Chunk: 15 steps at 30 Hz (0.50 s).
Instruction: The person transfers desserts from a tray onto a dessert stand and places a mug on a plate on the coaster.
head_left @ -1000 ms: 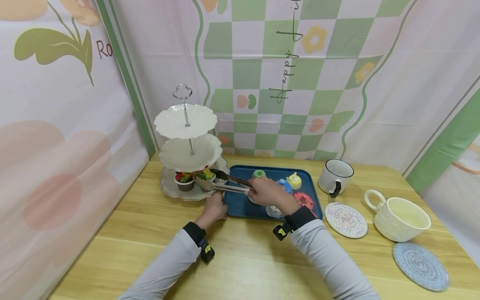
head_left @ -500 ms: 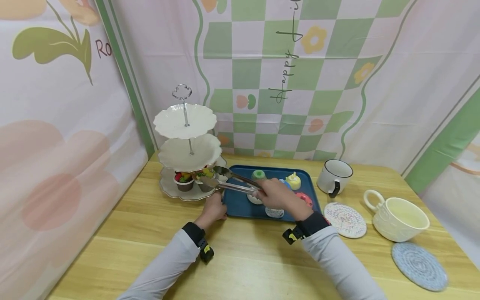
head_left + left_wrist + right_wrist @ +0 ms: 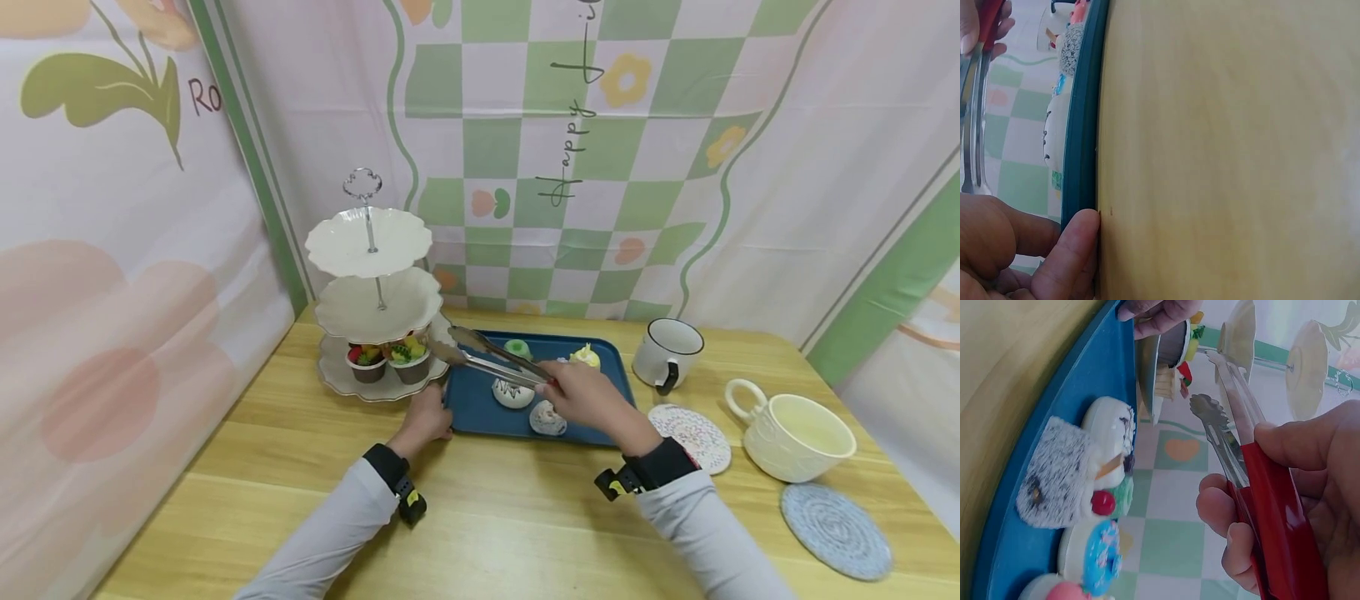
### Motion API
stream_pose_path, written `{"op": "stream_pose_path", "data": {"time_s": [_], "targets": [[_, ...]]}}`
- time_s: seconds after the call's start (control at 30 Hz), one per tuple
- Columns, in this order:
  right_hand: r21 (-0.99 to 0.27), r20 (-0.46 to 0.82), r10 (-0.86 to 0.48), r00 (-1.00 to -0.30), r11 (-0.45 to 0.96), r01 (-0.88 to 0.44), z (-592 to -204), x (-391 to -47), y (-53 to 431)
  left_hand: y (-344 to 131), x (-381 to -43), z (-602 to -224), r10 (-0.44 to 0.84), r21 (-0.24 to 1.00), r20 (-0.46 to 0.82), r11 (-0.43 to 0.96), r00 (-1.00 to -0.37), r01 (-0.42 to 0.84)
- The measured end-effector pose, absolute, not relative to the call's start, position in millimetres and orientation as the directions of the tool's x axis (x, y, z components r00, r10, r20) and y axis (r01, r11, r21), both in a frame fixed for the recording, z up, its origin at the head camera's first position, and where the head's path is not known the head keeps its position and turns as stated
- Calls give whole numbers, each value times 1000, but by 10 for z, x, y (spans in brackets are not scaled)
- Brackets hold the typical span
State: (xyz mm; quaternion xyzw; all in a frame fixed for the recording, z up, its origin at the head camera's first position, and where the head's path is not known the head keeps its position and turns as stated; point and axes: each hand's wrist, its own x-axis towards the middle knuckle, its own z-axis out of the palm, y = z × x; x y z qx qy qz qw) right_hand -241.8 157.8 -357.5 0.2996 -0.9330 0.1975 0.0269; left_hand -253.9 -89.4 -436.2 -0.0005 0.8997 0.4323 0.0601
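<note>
My right hand [image 3: 585, 396] grips a pair of tongs [image 3: 495, 365] by their red handles [image 3: 1282, 525]. The tongs' metal tips are spread with nothing between them, raised over the left end of a blue tray [image 3: 476, 419]. At that tray's near left corner, my left hand [image 3: 426, 417] pinches the rim, finger and thumb showing in the left wrist view. Two brown cups topped with fruit, one [image 3: 367, 364] left of the other [image 3: 410, 360], stand on the bottom tier of a white three-tier stand [image 3: 375, 304]. The tray carries a white dessert with dark lines [image 3: 513, 393] and a speckled cake [image 3: 1057, 475].
Also on the tray are a green ring-shaped dessert [image 3: 517, 348], a yellow one [image 3: 586, 356] and a blue-topped one [image 3: 1100, 556]. To the right stand a white mug [image 3: 667, 354] and a cream cup [image 3: 798, 437], near two round coasters, one speckled [image 3: 693, 437], one blue-grey [image 3: 836, 531].
My right hand has moved right with the tongs, drawing their tips away from the right-hand fruit cup, which stays on the bottom tier. The left hand keeps its place at the tray corner.
</note>
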Motion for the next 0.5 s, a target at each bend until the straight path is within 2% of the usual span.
{"op": "stream_pose_path", "data": {"time_s": [0.27, 0.5], "targets": [[-323, 249, -533, -809, 741, -588, -3603, -2336, 1776, -907, -2543, -4350, 57, 782, -129, 620, -990, -66], [-308, 242, -510, -825, 766, -564, -3676, -2260, 1928, -908, -2537, -4351, 72, 776, -117, 629, -991, -46]]}}
